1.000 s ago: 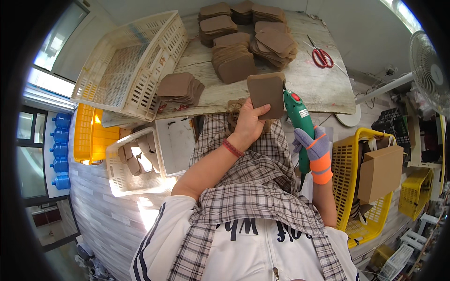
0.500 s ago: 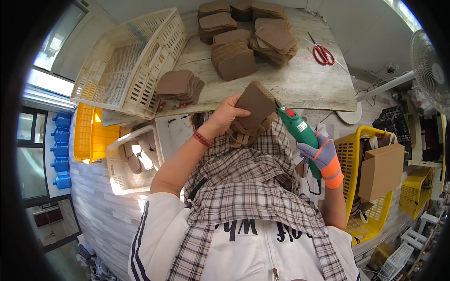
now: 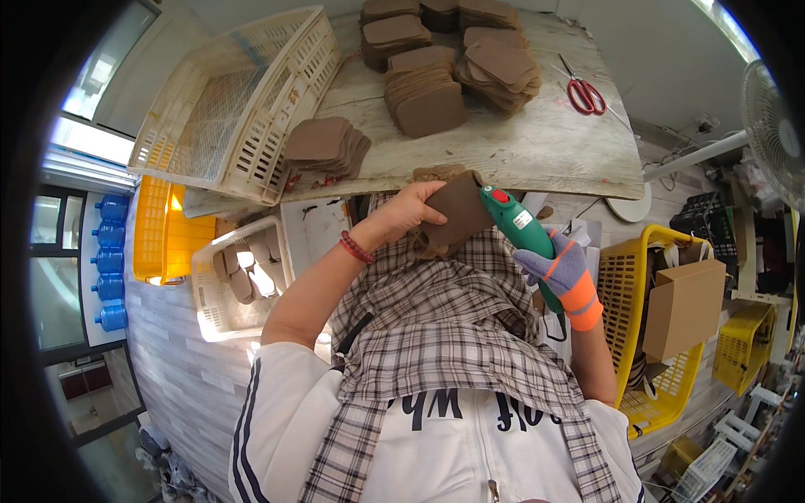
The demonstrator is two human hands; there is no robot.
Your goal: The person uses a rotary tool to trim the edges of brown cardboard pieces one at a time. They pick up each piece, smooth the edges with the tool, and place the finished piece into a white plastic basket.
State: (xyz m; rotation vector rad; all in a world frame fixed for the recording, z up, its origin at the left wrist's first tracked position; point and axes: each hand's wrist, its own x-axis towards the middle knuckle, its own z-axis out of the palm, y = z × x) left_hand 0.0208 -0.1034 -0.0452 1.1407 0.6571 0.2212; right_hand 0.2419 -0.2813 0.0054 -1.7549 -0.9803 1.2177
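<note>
My bare left hand (image 3: 401,211), with a red bracelet at its wrist, grips a flat brown piece (image 3: 463,215) with rounded corners. Its thumb lies on the near face. More brown material bunches behind and below the piece, above my lap; its shape is partly hidden. My right hand (image 3: 560,267), in a purple-grey and orange glove, is wrapped round a green handheld power tool (image 3: 521,221) with a red switch. The tool's front end meets or nearly meets the piece's right edge; its tip is too small to make out.
Beyond my hands, a worn table (image 3: 579,159) bears several stacks of brown pieces (image 3: 429,109), red-handled scissors (image 3: 585,96) and a cream plastic crate (image 3: 239,109). A yellow basket (image 3: 625,310) holding a cardboard box (image 3: 683,306) stands right. A pale crate (image 3: 205,310) stands left.
The brown piece has dropped nearer to me and turned, with my left hand lower. My right hand and the green tool have shifted slightly left, the tool still at the piece's right edge.
</note>
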